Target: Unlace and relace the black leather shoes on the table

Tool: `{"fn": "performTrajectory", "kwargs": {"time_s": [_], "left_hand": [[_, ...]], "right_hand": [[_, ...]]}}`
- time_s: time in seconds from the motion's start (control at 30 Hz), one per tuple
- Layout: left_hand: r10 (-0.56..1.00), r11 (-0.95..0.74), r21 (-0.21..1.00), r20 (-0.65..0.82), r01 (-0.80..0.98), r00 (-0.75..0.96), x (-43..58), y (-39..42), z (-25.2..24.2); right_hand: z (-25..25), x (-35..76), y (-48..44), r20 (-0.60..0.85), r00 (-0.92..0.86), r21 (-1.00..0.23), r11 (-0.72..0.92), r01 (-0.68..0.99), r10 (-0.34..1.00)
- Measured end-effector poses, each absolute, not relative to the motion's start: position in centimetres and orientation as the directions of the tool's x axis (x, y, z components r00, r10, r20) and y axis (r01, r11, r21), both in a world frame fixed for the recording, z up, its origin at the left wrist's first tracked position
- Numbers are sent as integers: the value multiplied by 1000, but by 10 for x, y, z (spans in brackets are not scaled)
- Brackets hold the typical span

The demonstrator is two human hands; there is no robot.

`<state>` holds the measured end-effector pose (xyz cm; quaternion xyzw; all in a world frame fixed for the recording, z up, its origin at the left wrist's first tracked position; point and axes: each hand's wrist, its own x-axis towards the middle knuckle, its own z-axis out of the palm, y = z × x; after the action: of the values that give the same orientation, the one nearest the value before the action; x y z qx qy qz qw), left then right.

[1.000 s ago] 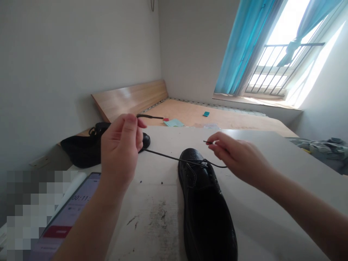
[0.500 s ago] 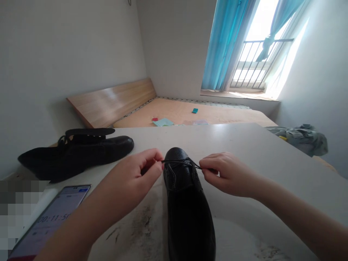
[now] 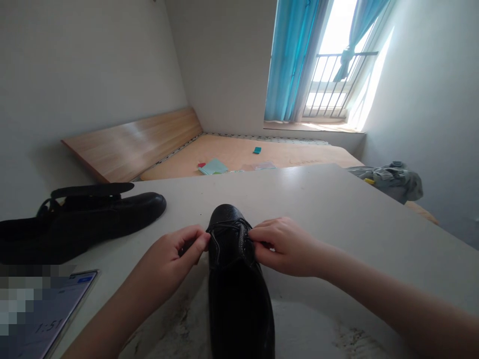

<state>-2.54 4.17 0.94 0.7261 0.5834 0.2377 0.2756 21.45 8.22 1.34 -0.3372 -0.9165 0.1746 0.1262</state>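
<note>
A black lace-up shoe [image 3: 239,304] rests on the white table, its toe pointing away from me. Dark shoelaces [image 3: 229,226] cross over its front near the toe. My left hand [image 3: 174,257] pinches the lace at the shoe's left side, thumb and forefinger pressed together. At the opposite side, the fingers of my right hand [image 3: 282,247] are closed on the lace by the eyelets, touching the shoe. The lace ends inside both hands are hidden.
More black footwear [image 3: 112,214] lies on its side at the table's left. A phone [image 3: 73,309] showing a timer sits nearer. Behind the white table [image 3: 299,192] is a bed [image 3: 228,147] with small papers; crumpled clothing [image 3: 396,182] lies at right.
Both hands have come inward, from holding the laces stretched out sideways to close against the shoe's sides. The laces now lie lower across the shoe. The whole view has shifted.
</note>
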Motion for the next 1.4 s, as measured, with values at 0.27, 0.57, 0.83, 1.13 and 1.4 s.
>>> {"fn": "performTrajectory", "kwargs": {"time_s": [0.27, 0.57, 0.83, 1.13, 1.4], "left_hand": [[968, -138, 722, -45, 678, 245, -27, 37, 14], [950, -120, 743, -107, 659, 294, -31, 35, 15], [958, -124, 750, -80, 650, 276, -33, 36, 18], [972, -192, 517, -16, 834, 234, -36, 36, 20], [956, -264, 509, 24, 819, 293, -31, 32, 22]], "right_hand": [[13, 218, 89, 24, -727, -500, 638, 586, 686], [12, 216, 87, 40, -727, -467, 656, 593, 685], [11, 217, 90, -4, -708, -508, 609, 610, 706], [6, 217, 84, 176, -726, -211, 746, 632, 665], [3, 218, 81, 292, -726, -207, 782, 588, 623]]}}
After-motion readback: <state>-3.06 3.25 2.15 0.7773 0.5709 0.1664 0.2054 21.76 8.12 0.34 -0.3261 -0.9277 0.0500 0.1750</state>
